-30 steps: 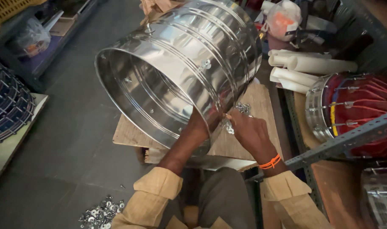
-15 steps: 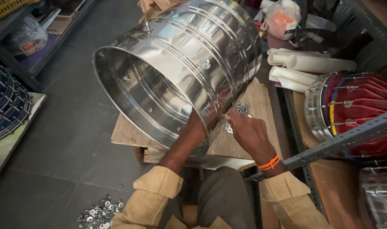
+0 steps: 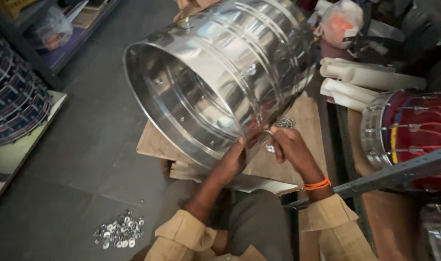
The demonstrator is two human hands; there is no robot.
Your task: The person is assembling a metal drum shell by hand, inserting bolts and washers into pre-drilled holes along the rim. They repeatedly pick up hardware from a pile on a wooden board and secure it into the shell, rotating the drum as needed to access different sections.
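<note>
On a wooden board [image 3: 307, 121] above grey floor, the tilted steel drum [image 3: 220, 77] rested, left hand [image 3: 237, 157] gripping its rim, right hand [image 3: 288, 147] pinching a small fastener [image 3: 270, 148]; loosened grip risked rolling

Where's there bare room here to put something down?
The grey floor lies bare between the steel drum shell, the shelf and the washer pile. The right side is crowded: white rolls, red drum, metal frame.
</note>
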